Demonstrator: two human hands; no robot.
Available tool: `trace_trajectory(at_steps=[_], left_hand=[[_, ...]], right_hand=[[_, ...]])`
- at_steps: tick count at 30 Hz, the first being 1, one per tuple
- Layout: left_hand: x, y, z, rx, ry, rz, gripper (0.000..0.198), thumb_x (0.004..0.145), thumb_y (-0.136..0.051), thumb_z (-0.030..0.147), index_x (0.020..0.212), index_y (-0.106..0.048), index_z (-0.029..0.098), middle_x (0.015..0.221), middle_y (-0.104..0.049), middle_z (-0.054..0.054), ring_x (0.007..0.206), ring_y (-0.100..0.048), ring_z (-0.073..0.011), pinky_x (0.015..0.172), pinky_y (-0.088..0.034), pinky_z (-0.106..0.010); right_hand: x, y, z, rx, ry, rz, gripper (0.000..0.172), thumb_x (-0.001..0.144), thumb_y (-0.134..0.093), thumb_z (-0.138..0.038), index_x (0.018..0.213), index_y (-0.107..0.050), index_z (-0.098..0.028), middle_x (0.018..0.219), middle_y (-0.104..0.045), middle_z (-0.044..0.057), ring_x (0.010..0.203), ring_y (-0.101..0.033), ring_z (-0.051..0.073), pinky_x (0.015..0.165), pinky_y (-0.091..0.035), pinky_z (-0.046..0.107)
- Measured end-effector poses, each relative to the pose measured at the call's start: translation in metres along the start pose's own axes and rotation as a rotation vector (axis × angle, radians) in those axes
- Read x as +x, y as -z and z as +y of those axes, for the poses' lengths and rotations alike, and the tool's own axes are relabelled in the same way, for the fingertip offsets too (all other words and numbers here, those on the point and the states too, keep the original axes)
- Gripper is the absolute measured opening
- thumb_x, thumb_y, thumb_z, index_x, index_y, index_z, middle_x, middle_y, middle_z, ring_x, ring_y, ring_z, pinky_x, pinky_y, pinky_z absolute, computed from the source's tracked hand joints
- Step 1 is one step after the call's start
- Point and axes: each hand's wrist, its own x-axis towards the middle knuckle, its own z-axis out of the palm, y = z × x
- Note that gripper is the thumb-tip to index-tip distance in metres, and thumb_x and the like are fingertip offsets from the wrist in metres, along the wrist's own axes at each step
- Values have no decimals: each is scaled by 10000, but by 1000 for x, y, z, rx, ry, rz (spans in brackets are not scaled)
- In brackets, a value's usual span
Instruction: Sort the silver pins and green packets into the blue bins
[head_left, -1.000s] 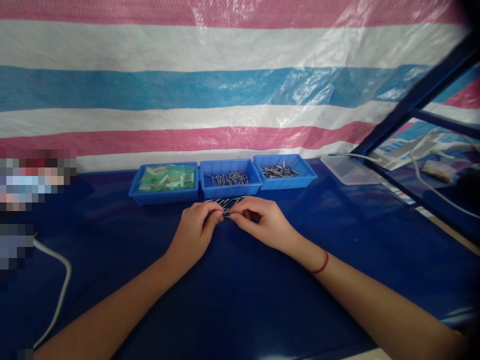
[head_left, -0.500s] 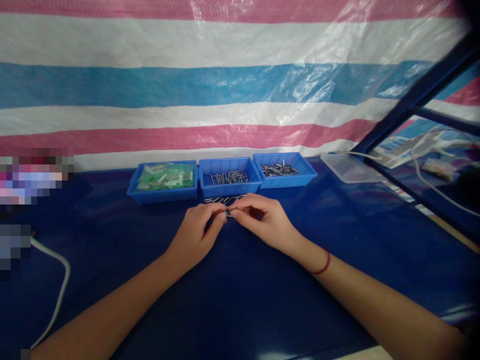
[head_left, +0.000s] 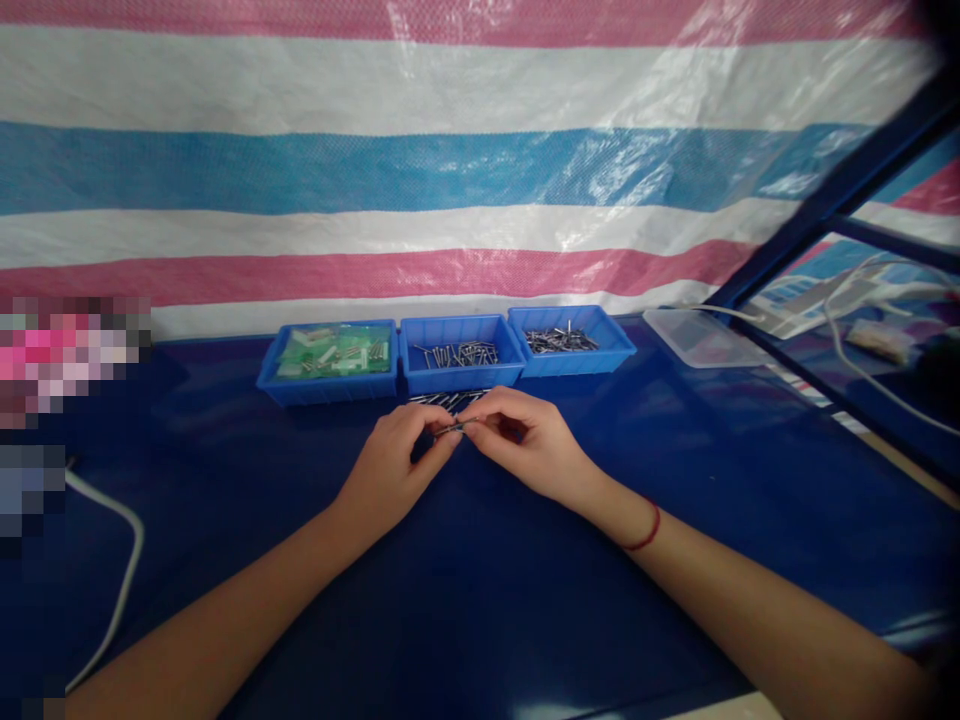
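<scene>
Between the fingertips of both hands is a thin metal pin (head_left: 451,428), held level above the blue table. My left hand (head_left: 401,450) pinches its left part with thumb and index finger. On the other side my right hand (head_left: 525,435) closes thumb and fingers on the right part. Whether it is one piece or two put together is too small to tell. Just behind the fingertips, several dark metal pins (head_left: 450,401) lie side by side on the table, partly hidden by the hands.
Three blue bins stand in a row at the back: the left bin (head_left: 326,391) holds green bags with metal pieces, the middle bin (head_left: 461,379) metal pins, the right bin (head_left: 600,362) darker pins. A clear plastic lid (head_left: 701,340) lies right; a white cable (head_left: 133,545) runs left.
The fingertips have shifted slightly, and more of the metal pin now shows between them. Both hands stay in nearly the same place.
</scene>
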Motion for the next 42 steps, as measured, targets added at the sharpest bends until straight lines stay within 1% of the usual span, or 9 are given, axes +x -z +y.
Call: trace_trajectory(at_steps=[4,8,10,15,17,19,24,34,42], left_hand=[[1,1,1,-35,20,30,68,892,-553,265,881,-553,197,839,-617,-5,792,-600,-154,747,-446,-292],[0,0,0,-34,33,57,127,888,-552,294,972,-541,199,857,-613,-6,820,-601,-163,785,-449,-310],[-2,-2,-2,13,58,75,213,887,-552,307,1068,-517,200,859,-611,-5,825,-598,-169,791,-446,-321],[-3,-5,-1,303,86,28,228,888,-521,265,1108,-528,207,936,-634,-35,893,-581,-220,768,-413,-360],[-3,-5,0,406,104,0,237,881,-527,283,1104,-543,203,1011,-642,-56,935,-573,-247,760,-403,-373],[-3,-5,1,478,121,-28,247,877,-536,319,1092,-562,199,1065,-638,-68,966,-563,-270,758,-398,-386],[-3,-4,3,525,126,-82,170,895,-521,320,983,-607,204,1009,-633,-57,930,-563,-260,734,-390,-373],[-3,-4,-4,420,95,-90,142,936,-474,263,907,-593,193,903,-640,-35,816,-571,-206,696,-381,-329],[-1,-3,-7,249,44,-20,100,924,-504,232,888,-588,193,912,-622,-28,862,-558,-199,777,-425,-345]], right_hand=[[0,1,1,-130,85,-24,104,844,-582,-195,872,-682,-193,788,-640,38,647,-552,127,584,-447,263],[1,1,5,-200,134,-36,138,873,-557,-220,855,-691,-192,843,-668,54,770,-604,156,703,-484,289],[3,4,10,-158,58,101,163,878,-564,-279,849,-695,-188,824,-674,48,730,-599,151,657,-477,277],[17,26,26,11,-199,653,299,847,-583,-431,736,-662,-165,603,-561,-9,536,-473,103,498,-373,230],[23,35,32,101,-285,737,356,833,-579,-462,647,-609,-160,559,-505,-24,474,-390,79,442,-299,219],[25,38,35,186,-346,762,330,830,-564,-462,702,-622,-163,561,-498,-31,453,-363,74,424,-275,214],[19,24,27,172,-313,568,249,844,-532,-375,786,-651,-164,573,-520,-30,490,-429,91,469,-337,216],[3,6,6,-375,149,19,154,868,-526,-182,782,-653,-174,734,-665,27,665,-575,143,664,-437,271],[3,3,13,-528,233,-106,93,832,-602,-174,900,-665,-165,803,-670,45,766,-574,182,754,-461,325]])
